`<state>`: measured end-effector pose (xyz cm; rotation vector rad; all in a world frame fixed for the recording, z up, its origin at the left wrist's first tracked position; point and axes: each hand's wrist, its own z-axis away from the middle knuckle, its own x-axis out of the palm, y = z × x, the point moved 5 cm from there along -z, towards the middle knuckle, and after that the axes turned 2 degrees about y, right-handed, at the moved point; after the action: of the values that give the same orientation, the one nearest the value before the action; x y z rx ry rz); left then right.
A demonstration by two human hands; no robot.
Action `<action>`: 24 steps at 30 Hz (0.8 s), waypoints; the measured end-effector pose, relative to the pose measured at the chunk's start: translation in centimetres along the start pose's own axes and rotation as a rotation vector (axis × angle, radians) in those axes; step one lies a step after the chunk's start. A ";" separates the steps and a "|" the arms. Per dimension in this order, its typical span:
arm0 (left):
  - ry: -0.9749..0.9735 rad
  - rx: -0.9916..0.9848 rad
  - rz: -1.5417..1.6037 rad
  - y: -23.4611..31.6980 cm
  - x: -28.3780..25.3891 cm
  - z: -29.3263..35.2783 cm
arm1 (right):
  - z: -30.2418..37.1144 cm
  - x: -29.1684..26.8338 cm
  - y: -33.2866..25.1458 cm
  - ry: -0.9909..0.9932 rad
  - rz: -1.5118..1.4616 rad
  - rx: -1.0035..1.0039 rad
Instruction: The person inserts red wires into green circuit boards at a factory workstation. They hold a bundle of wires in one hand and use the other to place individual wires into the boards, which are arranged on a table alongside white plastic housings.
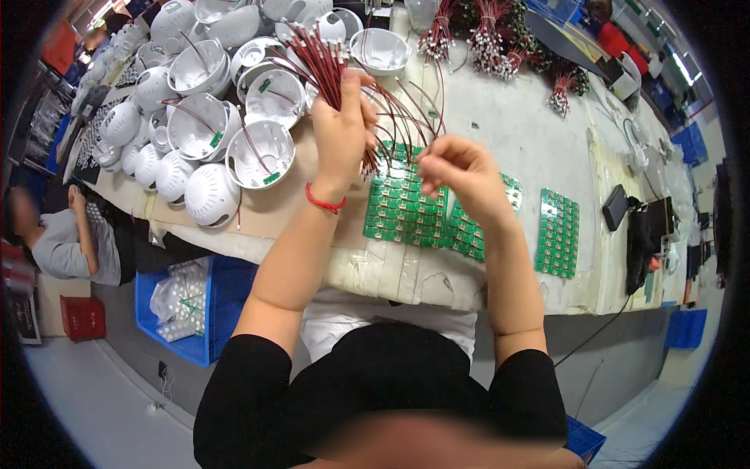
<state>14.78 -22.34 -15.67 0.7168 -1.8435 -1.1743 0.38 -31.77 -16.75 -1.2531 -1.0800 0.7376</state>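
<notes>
My left hand point(342, 129) is closed around a thick bundle of dark red wires point(316, 66) with small white connectors at their ends. From the bundle, several loose wires arc to the right and down over a green circuit board panel point(402, 207). Above that panel's right part, my right hand point(461, 168) has its thumb and fingers pinched together, close to the wire ends. Whatever sits between those fingertips is too small to make out. A second green panel point(466, 233) lies partly under my right hand and forearm.
White dome housings point(211, 195) are piled at the left, some with wires and small boards inside. Another green panel point(558, 233) lies to the right. More wire bundles point(488, 39) rest at the back. Below the left table edge stands a blue bin point(226, 309); a person point(66, 242) sits beyond.
</notes>
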 end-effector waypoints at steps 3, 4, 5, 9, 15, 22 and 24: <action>-0.008 -0.130 0.189 -0.3 -0.7 -0.6 | -0.7 -1.8 0.1 0.025 0.033 -0.060; -0.010 -0.142 0.235 -0.2 -1.0 -0.8 | -0.8 -1.9 0.6 0.032 0.139 -0.018; -0.010 -0.154 0.281 -0.2 -1.2 -0.9 | -0.9 -1.9 1.0 0.037 0.245 0.024; -0.013 -0.163 0.340 0.0 -1.2 -1.1 | -1.6 -1.7 4.0 0.049 0.598 0.032; -0.017 -0.190 0.326 -0.1 -1.2 -1.0 | -1.8 -0.9 4.2 0.074 0.879 -0.136; -0.028 -0.196 0.312 -0.4 -1.1 -1.1 | -2.1 -1.0 4.3 0.022 0.973 -0.290; -0.025 -0.198 0.317 -0.4 -1.1 -1.1 | -2.0 -0.7 4.1 0.016 1.002 -0.264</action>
<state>16.28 -22.11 -16.14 0.2863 -1.7535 -1.1370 2.48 -32.38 -20.83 -2.0468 -0.4806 1.3431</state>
